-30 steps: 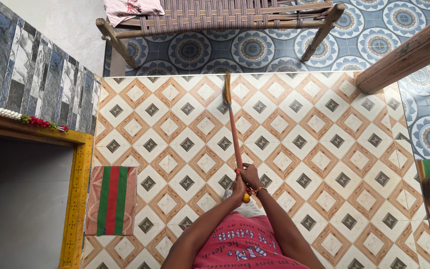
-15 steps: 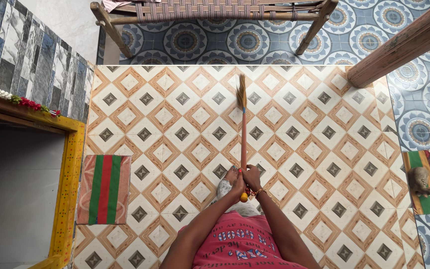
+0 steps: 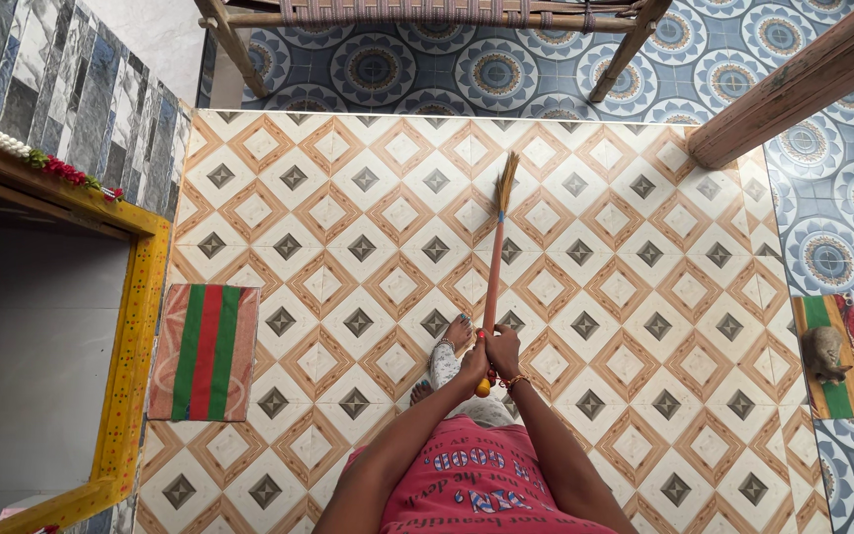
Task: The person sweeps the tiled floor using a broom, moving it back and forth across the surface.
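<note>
Seen from above: both arms stretched forward and down from the shoulders, converging to meet in front of the torso. Left hand [image 3: 473,368] curled shut around the lower end of a broom handle [image 3: 491,287], knuckles up, thumb side toward the other hand. Right hand [image 3: 503,348] closed in a fist on the same handle, touching the left and sitting just ahead of it. Thin bangles at the right wrist, just behind the fist. Elbows slightly bent, forearms bare. Below the left hand, one bare foot [image 3: 455,334] pointing forward, toes just beside the hands.
</note>
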